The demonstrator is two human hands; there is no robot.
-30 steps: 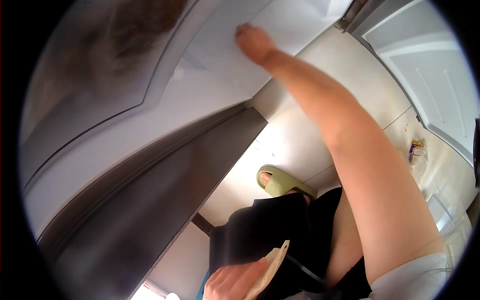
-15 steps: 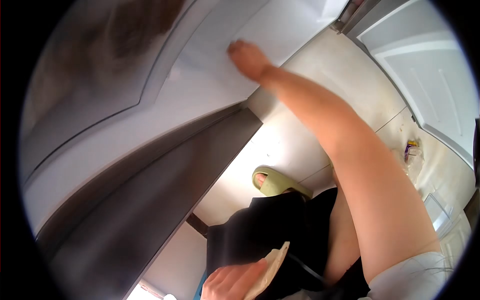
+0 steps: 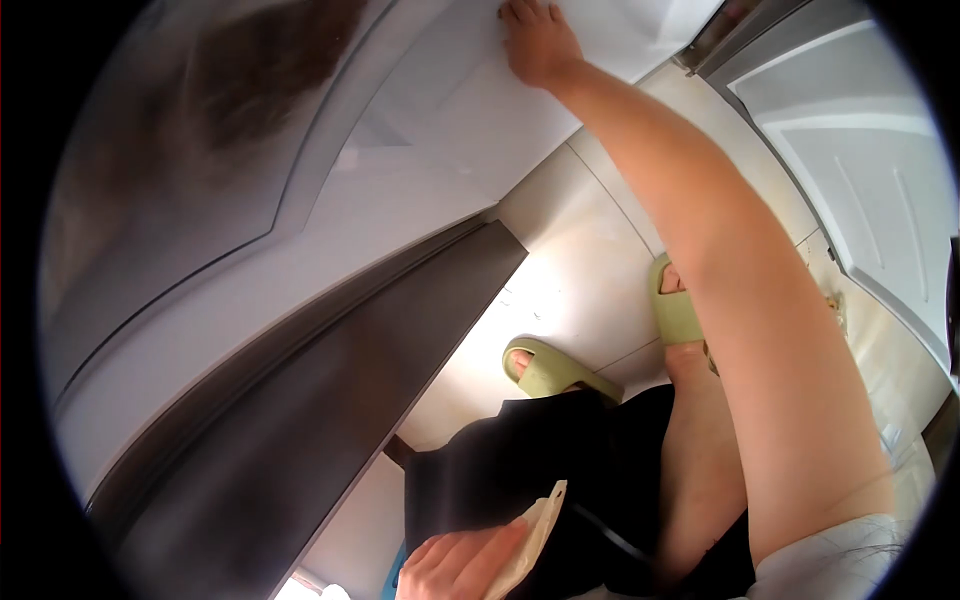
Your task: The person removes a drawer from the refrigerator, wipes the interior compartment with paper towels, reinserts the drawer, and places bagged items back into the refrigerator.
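My right hand (image 3: 540,42) is stretched out at the top, its fingers apart and lying against a glossy white door panel (image 3: 430,120). At the bottom, my left hand (image 3: 455,565) is closed around a flat cream-coloured thing (image 3: 535,540) with a small hole near its tip. It is held above the black clothing (image 3: 520,450) on my lap. What exactly this thing is, I cannot make out, since its lower part is hidden by the fingers and the frame edge.
A dark frame (image 3: 330,400) runs diagonally along the white panel's edge. Two green slippers (image 3: 545,368) are on my feet on the pale tiled floor (image 3: 590,290). At right stands a grey-white moulded panel (image 3: 840,150). Something small and partly hidden lies behind my right forearm.
My right hand has moved up and slightly right along the white panel, and its fingers have spread. The right slipper has come into view. My left hand keeps its hold, nearly still.
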